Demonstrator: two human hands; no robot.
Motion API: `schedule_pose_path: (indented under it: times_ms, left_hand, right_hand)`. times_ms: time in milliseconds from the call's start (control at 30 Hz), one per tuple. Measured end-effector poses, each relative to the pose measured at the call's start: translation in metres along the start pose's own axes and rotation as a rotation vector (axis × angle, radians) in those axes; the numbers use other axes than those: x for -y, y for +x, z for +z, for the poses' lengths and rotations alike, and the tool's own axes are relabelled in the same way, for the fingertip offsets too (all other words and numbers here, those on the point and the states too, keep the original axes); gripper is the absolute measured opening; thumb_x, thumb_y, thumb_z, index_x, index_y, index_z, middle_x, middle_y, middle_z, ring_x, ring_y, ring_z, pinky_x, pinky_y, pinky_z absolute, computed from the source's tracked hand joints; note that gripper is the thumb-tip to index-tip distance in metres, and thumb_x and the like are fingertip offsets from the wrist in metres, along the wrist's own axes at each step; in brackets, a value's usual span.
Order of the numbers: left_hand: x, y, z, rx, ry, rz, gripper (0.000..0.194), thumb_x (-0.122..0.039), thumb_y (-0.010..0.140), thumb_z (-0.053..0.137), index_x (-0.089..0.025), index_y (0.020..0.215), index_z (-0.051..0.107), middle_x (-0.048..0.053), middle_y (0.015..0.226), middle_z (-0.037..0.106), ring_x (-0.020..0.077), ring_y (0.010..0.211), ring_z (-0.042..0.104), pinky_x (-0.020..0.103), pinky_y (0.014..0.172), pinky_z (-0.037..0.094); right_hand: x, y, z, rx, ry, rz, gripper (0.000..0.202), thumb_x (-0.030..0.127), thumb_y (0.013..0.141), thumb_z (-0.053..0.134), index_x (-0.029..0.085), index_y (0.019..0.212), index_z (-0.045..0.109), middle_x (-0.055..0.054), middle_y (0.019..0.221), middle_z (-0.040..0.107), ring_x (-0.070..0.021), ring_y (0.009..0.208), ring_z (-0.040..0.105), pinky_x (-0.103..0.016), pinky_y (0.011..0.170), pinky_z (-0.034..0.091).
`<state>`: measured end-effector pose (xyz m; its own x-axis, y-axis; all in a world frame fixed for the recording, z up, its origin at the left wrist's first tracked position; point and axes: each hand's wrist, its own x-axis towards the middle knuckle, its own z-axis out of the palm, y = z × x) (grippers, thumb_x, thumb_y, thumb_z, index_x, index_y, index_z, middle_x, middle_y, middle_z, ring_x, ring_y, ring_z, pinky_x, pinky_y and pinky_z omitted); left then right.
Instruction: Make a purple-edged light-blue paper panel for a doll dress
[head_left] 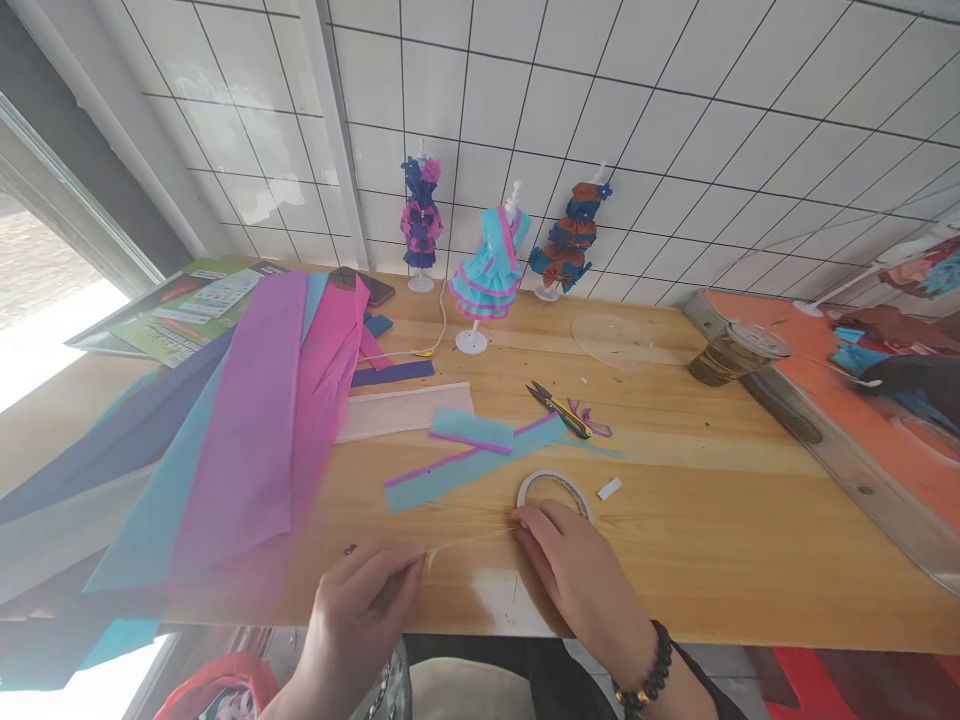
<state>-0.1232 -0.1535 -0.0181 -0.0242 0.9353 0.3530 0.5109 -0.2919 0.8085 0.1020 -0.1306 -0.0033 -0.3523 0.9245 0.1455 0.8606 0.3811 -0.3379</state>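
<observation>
My left hand [369, 592] pinches the free end of a thin, pale strip of tape, which stretches across to a white tape roll [537, 476]. Fingers of my right hand [574, 560] are closed on the near left edge of that roll, which lies on the wooden table. Beyond the hands, two light-blue crepe strips with purple edging [420, 487] overlap one another. Small black-and-yellow thread snips [559, 410] lie by their far end, beside curled purple scraps [592, 418]. A small white paper piece [610, 488] rests right of the roll.
Long coloured crepe sheets [247, 430] cover the left side. Three small dress forms, one in a blue and pink dress [487, 265], stand along the tiled wall. A lidded cup [735, 355] is at right, near an orange surface [810, 400]. A phone [375, 288] lies behind.
</observation>
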Motion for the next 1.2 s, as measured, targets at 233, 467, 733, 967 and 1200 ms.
schedule_pose_path:
  times_ms: [233,467,733,967,1200]
  left_hand:
    - [-0.001,0.005,-0.006,-0.066,0.058,-0.049,0.011,-0.021,0.078,0.055,-0.021,0.074,0.066,0.001,0.069,0.066,0.0123,0.061,0.057,0.023,0.058,0.044]
    - [0.005,0.028,-0.018,0.035,0.241,-0.251,0.014,-0.026,0.076,0.053,-0.022,0.07,0.065,-0.001,0.069,0.066,0.0162,0.07,0.058,0.027,0.064,0.044]
    - [0.014,0.037,-0.022,0.077,0.34,-0.328,0.015,-0.028,0.075,0.052,-0.022,0.073,0.067,0.0,0.077,0.069,0.0195,0.077,0.06,0.029,0.066,0.046]
    - [0.018,0.038,-0.021,0.107,0.376,-0.284,0.015,-0.025,0.074,0.051,-0.022,0.072,0.066,0.0,0.078,0.069,0.0204,0.08,0.06,0.032,0.072,0.043]
    - [0.017,0.041,-0.022,0.154,0.417,-0.31,0.015,-0.026,0.076,0.048,-0.022,0.07,0.061,0.0,0.075,0.067,0.0203,0.078,0.058,0.031,0.069,0.041]
  right_hand:
    - [0.004,0.01,-0.007,-0.056,0.086,0.087,0.015,0.021,0.091,0.038,0.022,0.088,0.052,-0.004,0.085,0.059,-0.0154,0.071,0.058,-0.029,0.063,0.047]
    - [0.012,0.041,-0.021,-0.024,-0.026,0.059,0.017,0.024,0.09,0.042,0.022,0.084,0.058,-0.002,0.083,0.06,-0.0146,0.073,0.059,-0.026,0.063,0.043]
    - [0.029,0.06,-0.025,0.074,-0.36,0.131,0.022,0.03,0.09,0.041,0.021,0.082,0.059,-0.003,0.073,0.062,-0.0165,0.062,0.061,-0.028,0.052,0.034]
    - [0.029,0.061,-0.04,0.153,-0.465,0.161,0.017,0.028,0.089,0.044,0.019,0.083,0.058,-0.004,0.073,0.063,-0.0165,0.061,0.062,-0.026,0.048,0.03]
    - [0.025,0.076,-0.05,0.158,-0.514,0.056,0.021,0.03,0.088,0.047,0.017,0.075,0.059,-0.007,0.073,0.063,-0.018,0.063,0.061,-0.027,0.048,0.03]
